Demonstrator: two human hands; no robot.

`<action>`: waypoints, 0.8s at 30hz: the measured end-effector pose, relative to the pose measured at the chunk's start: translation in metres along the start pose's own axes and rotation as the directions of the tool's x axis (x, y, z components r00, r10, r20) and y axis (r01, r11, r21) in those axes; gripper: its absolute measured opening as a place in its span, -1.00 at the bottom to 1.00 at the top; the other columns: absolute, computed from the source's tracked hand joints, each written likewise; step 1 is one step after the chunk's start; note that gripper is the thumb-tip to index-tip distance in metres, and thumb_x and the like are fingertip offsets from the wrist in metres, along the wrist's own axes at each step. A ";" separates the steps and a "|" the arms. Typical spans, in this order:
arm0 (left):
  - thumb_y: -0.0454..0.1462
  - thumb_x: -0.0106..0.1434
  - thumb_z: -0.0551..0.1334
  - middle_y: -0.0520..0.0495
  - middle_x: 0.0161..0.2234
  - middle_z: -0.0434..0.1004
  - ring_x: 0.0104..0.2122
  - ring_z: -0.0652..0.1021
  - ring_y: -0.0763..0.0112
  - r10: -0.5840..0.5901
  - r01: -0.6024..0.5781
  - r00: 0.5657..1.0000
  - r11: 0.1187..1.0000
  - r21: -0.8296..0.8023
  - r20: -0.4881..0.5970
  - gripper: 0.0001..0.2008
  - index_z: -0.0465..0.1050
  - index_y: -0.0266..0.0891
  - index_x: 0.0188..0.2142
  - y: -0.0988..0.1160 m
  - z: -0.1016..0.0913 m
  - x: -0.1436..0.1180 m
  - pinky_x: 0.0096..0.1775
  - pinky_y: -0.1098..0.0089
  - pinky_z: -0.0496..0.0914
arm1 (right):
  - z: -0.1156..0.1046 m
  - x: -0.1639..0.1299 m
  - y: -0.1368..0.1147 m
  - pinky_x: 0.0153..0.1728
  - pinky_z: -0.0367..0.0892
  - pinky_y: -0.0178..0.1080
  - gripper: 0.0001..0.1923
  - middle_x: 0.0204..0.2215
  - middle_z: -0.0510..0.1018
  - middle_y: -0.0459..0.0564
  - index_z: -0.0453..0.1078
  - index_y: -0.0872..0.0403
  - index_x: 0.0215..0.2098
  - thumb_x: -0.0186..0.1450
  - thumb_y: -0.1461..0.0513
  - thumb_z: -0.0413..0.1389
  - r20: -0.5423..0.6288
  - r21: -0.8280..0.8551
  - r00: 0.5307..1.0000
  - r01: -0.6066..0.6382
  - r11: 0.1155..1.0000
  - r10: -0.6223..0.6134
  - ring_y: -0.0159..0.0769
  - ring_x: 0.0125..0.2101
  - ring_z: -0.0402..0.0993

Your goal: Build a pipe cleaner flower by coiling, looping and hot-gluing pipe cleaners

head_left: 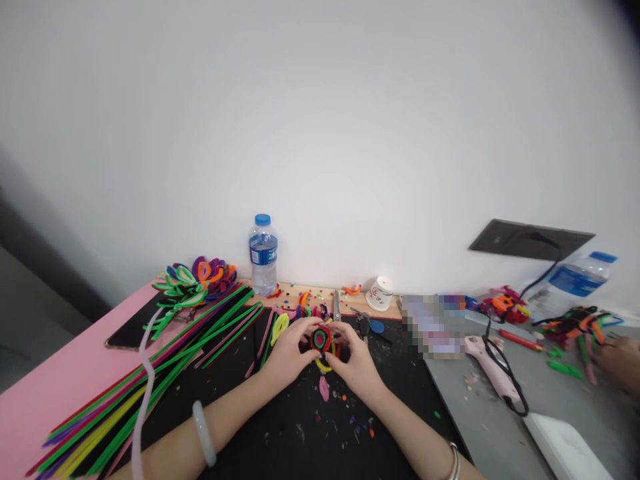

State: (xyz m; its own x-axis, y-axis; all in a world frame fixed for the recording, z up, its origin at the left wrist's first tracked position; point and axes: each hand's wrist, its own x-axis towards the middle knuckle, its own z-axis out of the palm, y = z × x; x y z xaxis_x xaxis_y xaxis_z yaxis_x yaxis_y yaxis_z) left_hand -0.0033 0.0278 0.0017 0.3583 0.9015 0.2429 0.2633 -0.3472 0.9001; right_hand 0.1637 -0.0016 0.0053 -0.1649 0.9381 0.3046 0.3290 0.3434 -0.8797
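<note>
Background: a plain white wall [320,120] behind a worktop [45,393] with a pink surface at its left edge, a black mat [280,427] in the middle and a grey surface toward its right edge.
Left hand: the left hand [289,352] is over the black mat near the middle of the worktop, fingers curled around the left side of a pipe-cleaner coil [323,339]; a pale bangle [204,432] sits on that forearm.
Right hand: the right hand [356,363] meets it from the other side, fingers pinched on the coil's right edge.
Held thing: the pipe-cleaner coil, wound in red, black and green with a yellow loop beneath, is gripped between both hands just above the mat.
Beside the hands: a pink scrap [324,388] lies on the mat just below the coil; scissors [337,307] and keys [367,325] lie just behind the hands.
Left side: a bundle of long pipe cleaners [150,380] fans across the mat toward the near left corner; a finished pipe-cleaner flower [197,279] and a phone [133,328] lie near the far left edge.
Back edge: a water bottle [263,255] stands upright against the wall; a small white pot [380,293] lies tilted further right.
Right side: a pink glue gun [493,370] with a black cord lies on the grey surface; another person's hand [620,363] is at the right edge among coloured pieces.
</note>
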 end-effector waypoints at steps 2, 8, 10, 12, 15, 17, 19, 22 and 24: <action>-0.50 -0.04 0.17 -0.08 -0.15 0.45 -0.19 0.47 0.30 0.006 -0.006 1.000 1.000 0.007 0.001 -0.48 0.31 -0.18 -0.05 0.001 0.000 0.000 -0.20 0.32 0.39 | 0.000 0.000 0.001 -0.14 0.34 -0.18 -0.55 -0.11 0.44 0.02 0.23 0.03 -0.04 0.09 0.36 0.09 -0.013 -0.018 1.000 0.009 1.000 -0.009 -0.21 -0.09 0.38; -0.52 -0.05 0.17 -0.08 -0.13 0.44 -0.21 0.47 0.31 0.008 -0.008 1.000 1.000 0.025 0.000 -0.47 0.33 -0.17 -0.05 0.002 -0.001 0.000 -0.23 0.34 0.40 | 0.000 0.000 0.001 -0.15 0.34 -0.19 -0.54 -0.14 0.44 -0.01 0.24 0.00 -0.05 0.08 0.37 0.09 -0.013 -0.043 1.000 0.023 0.999 -0.023 -0.21 -0.12 0.38; -0.51 -0.05 0.17 -0.08 -0.13 0.44 -0.21 0.47 0.31 0.008 -0.008 1.000 1.000 0.027 0.001 -0.47 0.33 -0.16 -0.05 0.001 -0.001 0.000 -0.23 0.34 0.39 | 0.000 0.000 0.000 -0.15 0.34 -0.19 -0.54 -0.14 0.44 -0.01 0.24 0.01 -0.05 0.07 0.38 0.09 -0.011 -0.048 1.000 0.019 0.999 -0.019 -0.20 -0.12 0.38; -0.51 -0.05 0.17 -0.08 -0.14 0.44 -0.21 0.47 0.30 0.011 -0.011 1.000 1.000 0.023 0.000 -0.47 0.33 -0.16 -0.05 0.001 -0.001 0.000 -0.23 0.33 0.39 | 0.000 0.000 -0.001 -0.15 0.34 -0.18 -0.54 -0.14 0.44 0.00 0.24 0.01 -0.04 0.08 0.38 0.09 -0.009 -0.053 1.000 0.018 0.998 -0.018 -0.20 -0.12 0.38; -0.51 -0.05 0.16 -0.07 -0.14 0.43 -0.21 0.47 0.30 0.015 -0.015 1.000 1.000 0.020 0.000 -0.47 0.33 -0.16 -0.05 0.001 -0.001 0.000 -0.22 0.33 0.39 | 0.000 -0.001 0.000 -0.14 0.33 -0.18 -0.54 -0.14 0.44 0.00 0.23 0.02 -0.04 0.08 0.37 0.09 -0.007 -0.064 1.000 0.021 0.998 -0.021 -0.20 -0.12 0.39; -0.50 -0.05 0.16 -0.07 -0.15 0.43 -0.21 0.47 0.31 0.016 -0.016 1.000 1.000 0.014 -0.001 -0.47 0.33 -0.16 -0.05 0.002 0.000 0.000 -0.22 0.33 0.39 | 0.001 -0.001 0.000 -0.14 0.33 -0.18 -0.53 -0.13 0.44 0.00 0.23 0.02 -0.03 0.08 0.38 0.09 -0.005 -0.074 1.000 0.025 0.997 -0.025 -0.21 -0.12 0.38; -0.50 -0.05 0.16 -0.07 -0.17 0.43 -0.21 0.47 0.31 0.013 -0.013 1.000 1.000 0.004 -0.002 -0.48 0.32 -0.17 -0.05 0.003 -0.001 0.000 -0.23 0.33 0.39 | 0.001 -0.001 0.001 -0.14 0.33 -0.18 -0.53 -0.12 0.43 0.00 0.23 0.01 -0.03 0.08 0.38 0.08 -0.006 -0.084 0.999 0.033 0.996 -0.034 -0.21 -0.12 0.38; -0.51 -0.05 0.16 -0.07 -0.18 0.43 -0.21 0.47 0.31 -0.002 0.002 1.000 1.000 0.004 -0.006 -0.49 0.32 -0.18 -0.06 0.005 0.000 -0.001 -0.24 0.34 0.39 | 0.002 -0.001 0.001 -0.15 0.34 -0.17 -0.52 -0.11 0.42 0.01 0.24 0.01 -0.03 0.08 0.39 0.07 -0.011 -0.086 0.999 0.048 0.995 -0.049 -0.20 -0.12 0.37; -0.51 -0.06 0.16 -0.07 -0.18 0.43 -0.21 0.47 0.30 -0.014 0.014 1.000 1.000 0.009 -0.006 -0.49 0.32 -0.18 -0.07 0.005 0.000 -0.001 -0.24 0.34 0.39 | 0.002 -0.002 0.002 -0.16 0.34 -0.17 -0.52 -0.12 0.42 0.02 0.25 0.02 -0.03 0.08 0.40 0.07 -0.019 -0.088 0.998 0.051 0.995 -0.053 -0.20 -0.14 0.38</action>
State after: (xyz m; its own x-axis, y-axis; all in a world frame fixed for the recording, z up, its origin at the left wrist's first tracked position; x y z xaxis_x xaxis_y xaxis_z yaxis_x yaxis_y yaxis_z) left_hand -0.0023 0.0253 0.0062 0.3492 0.9078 0.2325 0.2768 -0.3369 0.8999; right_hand 0.1628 -0.0025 0.0023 -0.1649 0.9192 0.3577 0.4010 0.3938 -0.8271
